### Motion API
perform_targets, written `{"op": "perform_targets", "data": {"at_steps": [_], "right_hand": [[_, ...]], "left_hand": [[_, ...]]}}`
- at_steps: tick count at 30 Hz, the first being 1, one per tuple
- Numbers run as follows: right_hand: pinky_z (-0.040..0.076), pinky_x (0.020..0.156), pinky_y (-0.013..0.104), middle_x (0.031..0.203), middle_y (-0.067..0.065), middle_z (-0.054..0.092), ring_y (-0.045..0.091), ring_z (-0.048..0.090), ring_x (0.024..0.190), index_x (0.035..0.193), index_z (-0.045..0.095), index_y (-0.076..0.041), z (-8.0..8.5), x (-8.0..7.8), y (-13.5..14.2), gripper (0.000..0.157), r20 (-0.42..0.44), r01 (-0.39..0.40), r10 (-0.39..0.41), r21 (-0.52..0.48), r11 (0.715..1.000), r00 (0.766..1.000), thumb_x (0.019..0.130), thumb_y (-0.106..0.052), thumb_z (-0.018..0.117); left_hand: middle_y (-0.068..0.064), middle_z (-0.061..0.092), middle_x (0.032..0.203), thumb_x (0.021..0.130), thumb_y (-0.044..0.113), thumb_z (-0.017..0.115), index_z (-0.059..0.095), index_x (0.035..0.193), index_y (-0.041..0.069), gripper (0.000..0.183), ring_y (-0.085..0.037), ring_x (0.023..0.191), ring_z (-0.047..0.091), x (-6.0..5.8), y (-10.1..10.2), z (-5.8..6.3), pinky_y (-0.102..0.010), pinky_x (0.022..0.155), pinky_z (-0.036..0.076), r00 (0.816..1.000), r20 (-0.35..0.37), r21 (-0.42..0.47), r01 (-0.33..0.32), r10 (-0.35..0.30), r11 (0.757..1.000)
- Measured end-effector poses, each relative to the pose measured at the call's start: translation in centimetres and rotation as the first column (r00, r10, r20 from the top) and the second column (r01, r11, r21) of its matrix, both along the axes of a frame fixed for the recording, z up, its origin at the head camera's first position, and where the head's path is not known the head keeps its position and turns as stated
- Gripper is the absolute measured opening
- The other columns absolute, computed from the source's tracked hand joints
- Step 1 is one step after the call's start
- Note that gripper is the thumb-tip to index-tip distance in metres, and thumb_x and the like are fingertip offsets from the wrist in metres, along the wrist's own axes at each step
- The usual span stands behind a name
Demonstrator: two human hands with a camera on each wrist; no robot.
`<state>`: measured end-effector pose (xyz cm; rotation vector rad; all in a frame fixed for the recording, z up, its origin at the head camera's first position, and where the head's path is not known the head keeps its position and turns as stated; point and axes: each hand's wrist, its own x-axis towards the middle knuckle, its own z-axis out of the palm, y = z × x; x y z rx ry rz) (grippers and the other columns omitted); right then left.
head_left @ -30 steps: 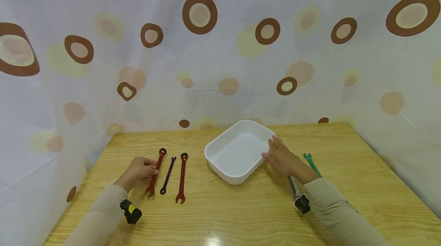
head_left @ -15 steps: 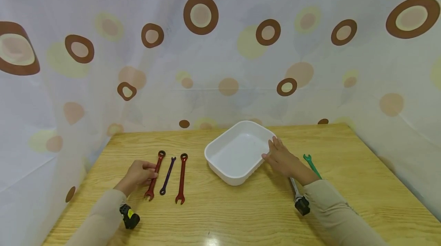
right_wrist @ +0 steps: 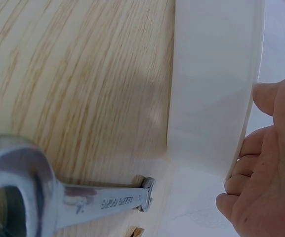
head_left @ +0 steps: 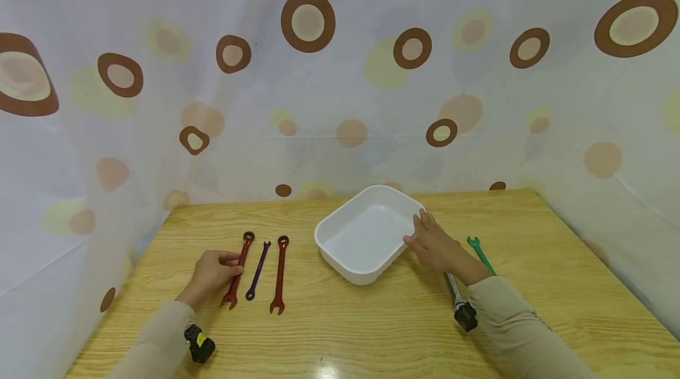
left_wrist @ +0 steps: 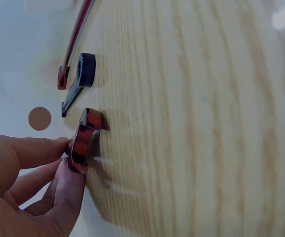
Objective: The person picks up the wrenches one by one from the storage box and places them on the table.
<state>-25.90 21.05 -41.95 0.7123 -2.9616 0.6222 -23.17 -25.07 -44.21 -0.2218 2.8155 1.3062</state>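
My left hand (head_left: 211,273) pinches a red combination wrench (head_left: 245,249) between thumb and fingertips at the table's left; in the left wrist view the wrench (left_wrist: 83,140) is low over the wood, its shadow close by. To its right lie a thin purple wrench (head_left: 258,271) and a second red wrench (head_left: 280,275), roughly side by side. My right hand (head_left: 435,246) rests on the right rim of a white plastic tray (head_left: 340,261), fingers fairly straight. The right wrist view has thumb and fingertips along the rim of the tray (right_wrist: 211,84).
Beneath my right forearm lies a silver wrench (head_left: 453,289), seen large in the right wrist view. A green wrench (head_left: 480,254) is beyond it, partly hidden by the sleeve. A patterned curtain (head_left: 340,72) stands behind the wooden table (head_left: 345,332).
My left hand has shifted slightly toward me, with the pinched red wrench drawn down a little. The right hand and tray have stayed in place.
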Motion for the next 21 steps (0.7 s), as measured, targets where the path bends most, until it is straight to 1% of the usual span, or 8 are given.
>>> {"op": "perform_targets", "data": {"at_steps": [8,14,21], "right_hand": [[0.016,0.109,0.064,0.145,0.046,0.01,0.057,0.006,0.137,0.137,0.021,0.026,0.02,0.05,-0.03,0.065,0.0,-0.001,0.001,0.0,1.0,1.0,0.104,-0.027,0.04],[0.016,0.109,0.064,0.145,0.045,0.01,0.057,0.007,0.137,0.138,0.022,0.026,0.12,0.05,-0.02,0.066,0.002,0.002,-0.002,-0.001,1.0,1.0,0.105,-0.028,0.04],[0.014,0.11,0.064,0.147,0.044,0.009,0.056,0.005,0.138,0.139,0.02,0.025,0.29,0.12,-0.06,0.066,0.029,0.002,-0.002,-0.004,1.0,1.0,0.105,-0.028,0.04]], "left_hand": [[-0.022,0.068,0.096,0.084,-0.001,0.068,0.064,0.111,-0.014,0.03,-0.027,0.082,0.067,0.35,0.38,0.1,-0.033,0.065,0.056,0.999,-0.041,-0.043,0.002,-0.004,0.999],[-0.022,0.068,0.095,0.084,-0.001,0.068,0.063,0.111,-0.015,0.03,-0.025,0.081,0.066,0.2,0.29,-0.1,-0.034,0.066,0.056,0.999,-0.041,-0.044,0.008,-0.01,0.999],[-0.022,0.067,0.095,0.085,-0.002,0.067,0.062,0.112,-0.015,0.03,-0.025,0.08,0.066,0.16,0.32,-0.2,-0.034,0.066,0.056,1.0,-0.029,-0.037,0.009,-0.01,0.999]]}}
